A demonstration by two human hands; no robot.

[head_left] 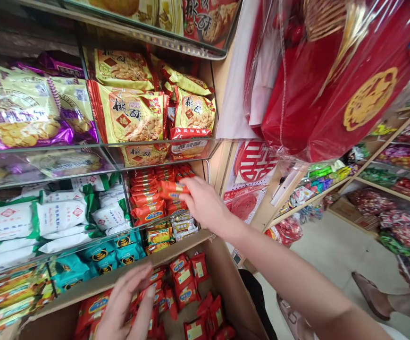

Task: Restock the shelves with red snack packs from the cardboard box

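Observation:
My right hand (206,203) reaches to the shelf with its fingers closed on a small red snack packet (172,190). Behind and below that packet, stacked red packets (148,212) fill a clear-walled compartment. Nearer to me, my left hand (129,302) is over a cardboard box (238,288), thumb and fingers apart, slightly blurred. Inside the box lie many loose red packets (185,285) with blue-and-yellow or pale labels. The left palm hides some of them.
Yellow-and-red cookie bags (134,113) fill the shelf above. White-and-green packets (61,212) and teal packets (100,257) are at left. Red wrapped decorations (318,94) hang at upper right. A person's sandalled foot (372,295) is on the floor at right.

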